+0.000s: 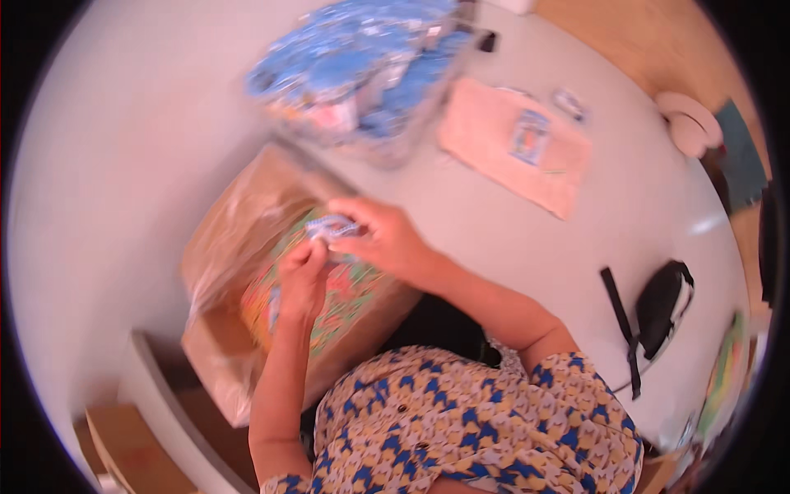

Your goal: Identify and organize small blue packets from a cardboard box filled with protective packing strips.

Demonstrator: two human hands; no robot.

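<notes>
Both hands meet over an open cardboard box with a clear plastic liner. Between them is a small flat blue-and-white piece, too blurred to name exactly. My right hand is closed on its right side, thumb and fingers pinching it. My left hand is pinched closed at the piece's lower left edge. Below the hands, the box holds many small red, green and yellow pieces, smeared by motion. A bit of blue shows beside my left wrist.
Beyond the box lies a clear plastic bag of blue items. To its right is a pink cloth with a blue picture patch, a small white-and-blue piece beside it. A black strapped pouch rests at right. Cardboard stands lower left.
</notes>
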